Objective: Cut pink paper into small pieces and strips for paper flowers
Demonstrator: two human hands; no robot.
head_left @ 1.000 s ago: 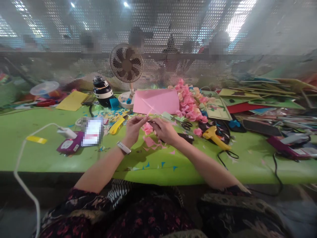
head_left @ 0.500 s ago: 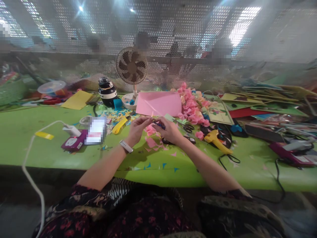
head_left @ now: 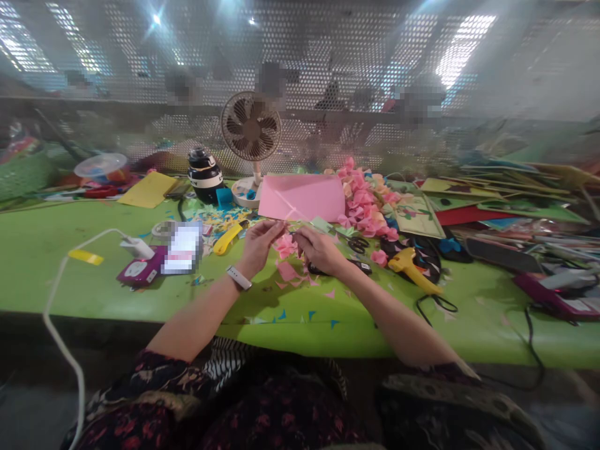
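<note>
My left hand (head_left: 257,245), a pale watch band on its wrist, is closed with thumb and fingertips pinched together. Close beside it, my right hand (head_left: 319,250) has its fingers curled inward. Whatever small thing lies between the fingertips of either hand is too small and blurred to name. Just beyond the hands is a sheet of pink paper (head_left: 314,194). Between and below them lie a pink paper flower (head_left: 284,245) and pink paper scraps (head_left: 287,270). A black object (head_left: 357,265) is partly hidden under my right hand.
Scissors (head_left: 358,244) and a yellow glue gun (head_left: 412,269) lie to the right, by a heap of pink paper flowers (head_left: 360,200). Leftward are a yellow cutter (head_left: 228,239), a blurred phone (head_left: 182,247), a purple power socket (head_left: 137,270), a black bottle (head_left: 206,177) and a fan (head_left: 251,127).
My fingertips have drawn slightly apart, and the pink flower between the hands shows more. The pale tip that stood above my fingers no longer shows there. The camera view has shifted slightly.
</note>
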